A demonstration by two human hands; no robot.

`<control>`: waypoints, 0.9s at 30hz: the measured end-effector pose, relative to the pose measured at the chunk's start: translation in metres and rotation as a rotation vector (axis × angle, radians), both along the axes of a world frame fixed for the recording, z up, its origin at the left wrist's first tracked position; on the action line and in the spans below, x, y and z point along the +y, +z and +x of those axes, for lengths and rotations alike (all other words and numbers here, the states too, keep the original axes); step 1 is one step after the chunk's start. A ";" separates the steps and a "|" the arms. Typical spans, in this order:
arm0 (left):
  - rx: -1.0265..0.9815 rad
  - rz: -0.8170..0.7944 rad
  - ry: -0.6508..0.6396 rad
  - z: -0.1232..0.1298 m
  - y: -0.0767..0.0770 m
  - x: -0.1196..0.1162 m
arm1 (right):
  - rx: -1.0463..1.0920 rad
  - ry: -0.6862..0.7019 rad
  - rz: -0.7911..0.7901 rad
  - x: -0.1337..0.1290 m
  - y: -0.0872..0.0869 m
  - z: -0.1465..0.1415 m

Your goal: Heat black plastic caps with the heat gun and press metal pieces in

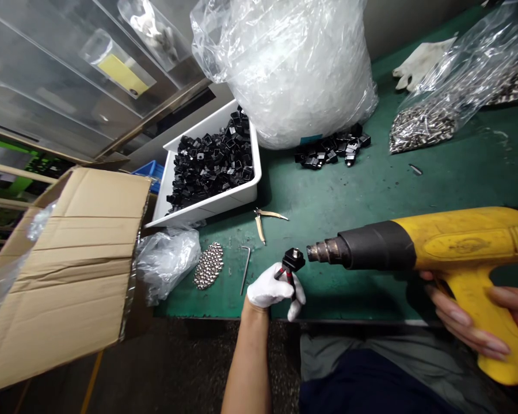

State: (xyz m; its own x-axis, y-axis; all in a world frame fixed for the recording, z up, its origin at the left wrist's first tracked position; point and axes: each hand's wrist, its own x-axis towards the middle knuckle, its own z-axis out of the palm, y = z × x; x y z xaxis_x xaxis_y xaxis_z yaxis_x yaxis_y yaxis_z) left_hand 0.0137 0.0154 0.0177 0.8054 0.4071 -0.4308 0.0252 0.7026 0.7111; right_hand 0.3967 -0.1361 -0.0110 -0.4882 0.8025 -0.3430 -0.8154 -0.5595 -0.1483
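Note:
My left hand, in a white glove, is closed around pliers with black-and-red handles. At the pliers' upper end sits a small black plastic part with a shiny metal piece on top; it hides the jaws. My bare right hand grips the handle of a yellow heat gun. Its stepped metal nozzle points left at the black part, with a small gap between them. Beyond my left hand lie a hex key and a pair of small nippers with pale handles.
Left of the hex key is a patch of small metal pieces. A white bin holds many black parts; more black parts lie loose. A big plastic bag, a bag of metal fittings and a cardboard box stand around.

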 end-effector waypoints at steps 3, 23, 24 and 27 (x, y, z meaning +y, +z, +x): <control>-0.002 -0.001 -0.005 0.000 0.000 0.000 | 0.009 -0.003 0.004 -0.001 0.001 0.001; 0.003 -0.015 -0.024 0.000 0.002 0.002 | 0.008 0.012 0.009 0.000 0.004 0.002; 0.001 -0.014 -0.025 0.000 0.002 0.002 | 0.011 0.014 0.014 0.000 0.004 0.002; -0.008 -0.014 -0.025 0.000 0.001 0.002 | 0.010 0.008 0.012 0.000 0.003 0.002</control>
State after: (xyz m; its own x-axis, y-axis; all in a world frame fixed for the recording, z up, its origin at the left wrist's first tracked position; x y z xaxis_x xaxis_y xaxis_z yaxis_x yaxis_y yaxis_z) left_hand 0.0134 0.0174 0.0187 0.8184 0.3811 -0.4301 0.0372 0.7118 0.7014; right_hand 0.3982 -0.1360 -0.0077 -0.4980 0.8027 -0.3280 -0.8125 -0.5641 -0.1471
